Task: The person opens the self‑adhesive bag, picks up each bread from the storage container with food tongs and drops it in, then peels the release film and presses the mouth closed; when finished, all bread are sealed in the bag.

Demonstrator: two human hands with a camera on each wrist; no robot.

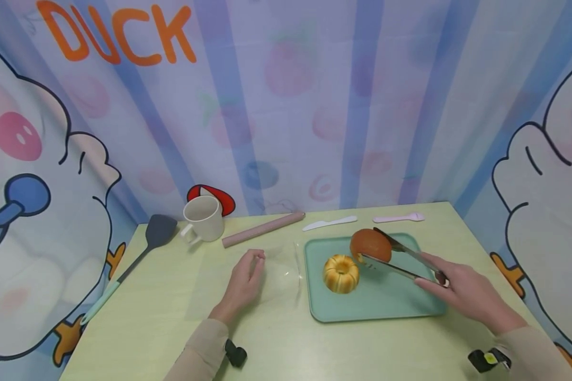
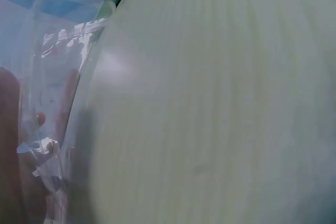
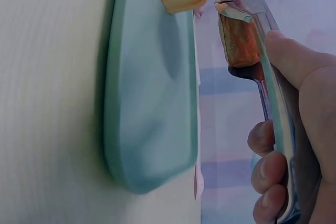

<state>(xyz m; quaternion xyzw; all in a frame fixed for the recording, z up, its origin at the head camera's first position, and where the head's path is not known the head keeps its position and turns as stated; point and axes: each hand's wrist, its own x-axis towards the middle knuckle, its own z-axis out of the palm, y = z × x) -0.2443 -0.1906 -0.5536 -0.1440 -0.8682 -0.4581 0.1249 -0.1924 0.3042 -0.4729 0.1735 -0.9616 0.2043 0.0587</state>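
Observation:
In the head view my right hand (image 1: 472,293) grips metal tongs (image 1: 412,251), their tips on either side of a round brown bun (image 1: 369,243). The right wrist view shows one tong tip as a fork and the other as a spoon, with the bun (image 3: 239,38) pinched between them, raised above the tray. A ridged golden ring cake (image 1: 341,284) sits on the green tray (image 1: 386,307), left of the bun. Left of the tray, my left hand (image 1: 243,280) holds a clear plastic bag (image 1: 288,272) with bent fingers. Its fingers show partly through the plastic (image 2: 52,45).
Behind the left hand lies a mauve rolling pin (image 1: 262,230) beside a white mug (image 1: 205,218). A dark-headed spatula (image 1: 159,233) lies at the far left. A white knife (image 1: 329,223) and a pink fork-like utensil (image 1: 398,217) lie behind the tray, before the curtain.

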